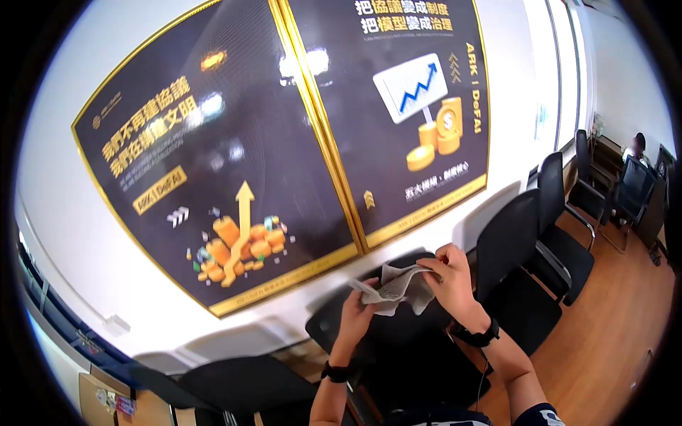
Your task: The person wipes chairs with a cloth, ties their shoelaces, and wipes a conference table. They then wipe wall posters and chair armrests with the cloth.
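Between my two hands hangs a crumpled light-grey cloth point(399, 290), its lower edge drooping in folds. My left hand point(357, 310) grips its left end, fingers closed on the fabric. The upper right edge is pinched by my right hand point(452, 277), thumb against fingers. Both wrists wear black bands. Below and behind the cloth stands a black chair point(412, 348), its backrest close to the wall.
Two gold-framed dark posters point(284, 163) hang on the white wall ahead. Black chairs point(522, 263) line the wall to the right, and another black chair point(245, 383) stands at left. A seated person point(634, 150) is far right. A cardboard box point(99, 405) sits lower left on the wooden floor point(604, 334).
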{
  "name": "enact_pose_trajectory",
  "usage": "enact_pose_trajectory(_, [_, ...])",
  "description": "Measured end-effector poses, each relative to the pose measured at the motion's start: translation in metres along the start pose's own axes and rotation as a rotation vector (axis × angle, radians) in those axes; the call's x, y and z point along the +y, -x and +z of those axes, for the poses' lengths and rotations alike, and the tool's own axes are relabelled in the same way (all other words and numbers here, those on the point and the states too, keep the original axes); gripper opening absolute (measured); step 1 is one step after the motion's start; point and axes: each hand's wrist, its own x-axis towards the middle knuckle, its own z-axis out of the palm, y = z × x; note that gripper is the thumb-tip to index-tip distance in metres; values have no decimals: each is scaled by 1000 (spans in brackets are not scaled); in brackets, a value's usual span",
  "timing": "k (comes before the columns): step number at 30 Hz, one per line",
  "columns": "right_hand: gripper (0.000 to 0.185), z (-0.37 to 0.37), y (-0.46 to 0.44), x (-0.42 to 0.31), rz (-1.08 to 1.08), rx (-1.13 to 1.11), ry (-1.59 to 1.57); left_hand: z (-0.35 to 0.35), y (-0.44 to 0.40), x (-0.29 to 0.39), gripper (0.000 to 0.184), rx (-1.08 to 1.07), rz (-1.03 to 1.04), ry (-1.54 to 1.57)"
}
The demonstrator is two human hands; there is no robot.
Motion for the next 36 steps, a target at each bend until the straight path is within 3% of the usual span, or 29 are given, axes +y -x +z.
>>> enact_pose_trajectory(2, [24,29,-45,10,-69,66,-4,-26,-42,17,34,-4,45,-269])
enact_pose_trajectory(3, [25,47,-68,16,-145,114,-22,-43,-64,2,32,82,156,-471])
enact_pose_trajectory(4, [25,58,-90,16,-123,69,22,-42,-86,19,28,146,296,-436])
enact_pose_trajectory(6, [23,84,-128,19,-116,138,-20,-43,-125,58,28,284,647,-807])
enact_pose_trajectory(8, [21,93,-163,17,-41,130,-49,-43,-147,89,32,446,743,-992])
enact_pose_trajectory(9, [21,99,-174,15,-5,125,-65,-44,-159,94,33,551,781,-1008])
enact_pose_trajectory(12, [28,125,-201,2,159,282,-499,-37,-189,112,31,804,950,-972])
enact_pose_trajectory(14, [37,133,-208,-20,76,350,-646,-29,-218,118,29,964,1143,-888])
enact_pose_trajectory(16, [44,144,-209,-24,-137,350,-509,-25,-243,107,34,989,1158,-930])
enact_pose_trajectory(18, [51,150,-210,-14,-265,116,-254,-21,-262,92,35,1034,1191,-950])
enact_pose_trajectory(21, [60,157,-218,19,-366,-49,-169,-19,-269,91,42,1040,1237,-953])
enact_pose_trajectory(23, [59,150,-230,31,-416,3,-173,-11,-273,96,44,1037,1209,-1053])
enact_pose_trajectory(27, [55,113,-264,55,-406,151,-65,18,-320,124,28,1080,1132,-874])
enact_pose_trajectory(29, [53,94,-288,77,-368,249,5,61,-339,158,23,1023,1047,-1014])
enact_pose_trajectory(31, [52,68,-308,115,-324,310,70,104,-363,167,26,834,1089,-867])
enact_pose_trajectory(33, [50,45,-318,156,-301,338,91,136,-394,156,28,914,1381,-1088])
enact_pose_trajectory(35, [50,19,-317,196,-255,300,202,177,-407,136,22,883,1477,-1013])
enact_pose_trajectory(36, [50,2,-315,211,-246,233,253,194,-410,118,20,618,1306,-785])
